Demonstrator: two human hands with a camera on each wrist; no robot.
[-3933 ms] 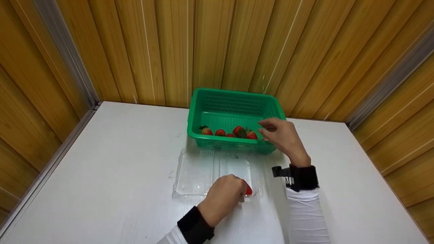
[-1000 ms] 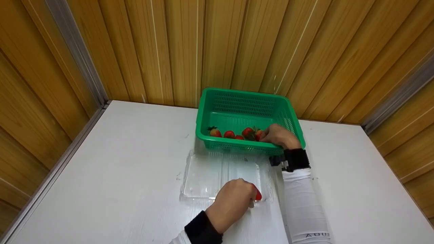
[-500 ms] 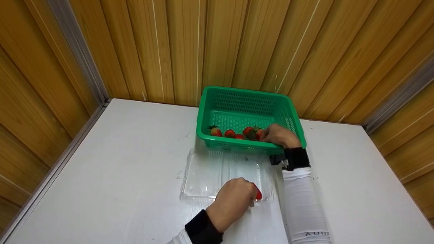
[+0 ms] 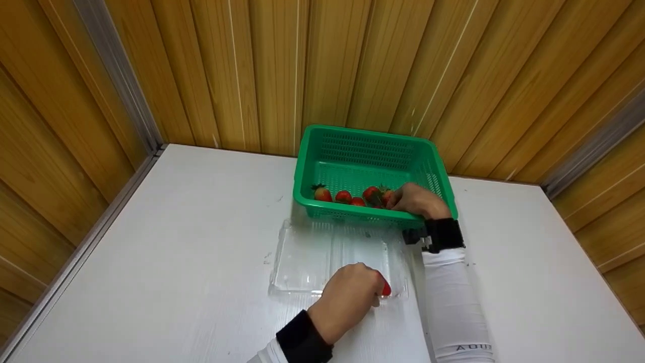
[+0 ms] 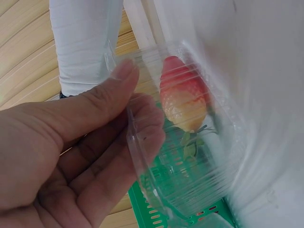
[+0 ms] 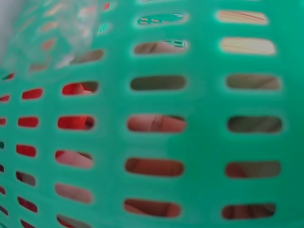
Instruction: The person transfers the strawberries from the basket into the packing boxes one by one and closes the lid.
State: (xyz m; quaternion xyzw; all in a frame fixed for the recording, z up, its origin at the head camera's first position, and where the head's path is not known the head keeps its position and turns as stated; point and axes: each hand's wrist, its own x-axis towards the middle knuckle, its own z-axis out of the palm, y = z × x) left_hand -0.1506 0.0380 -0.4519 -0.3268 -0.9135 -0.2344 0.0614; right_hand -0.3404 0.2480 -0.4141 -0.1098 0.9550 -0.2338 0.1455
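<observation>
My left hand (image 4: 348, 296) pinches the near rim of a clear plastic box (image 4: 303, 257). The left wrist view shows the thumb and fingers on either side of that clear wall (image 5: 135, 142). One strawberry (image 5: 183, 95), red at the tip and pale near its leaves, lies inside the box; in the head view it is partly behind the hand. My right hand (image 4: 417, 199) reaches over the front rim into a green basket (image 4: 363, 213), its curled fingers holding a strawberry (image 4: 387, 195) at the right of the group. The basket wall mostly covers those fingers in the right wrist view.
Several more strawberries (image 4: 343, 196) lie along the basket's front side. The basket stands at the back of the white table (image 4: 216, 227), close to the wood-patterned wall (image 4: 262, 75). The box lies just in front of the basket.
From above the basket's right side, my right hand has come down among the strawberries, then stayed nearly still. The left hand keeps its place on the box; the head view has shifted slightly.
</observation>
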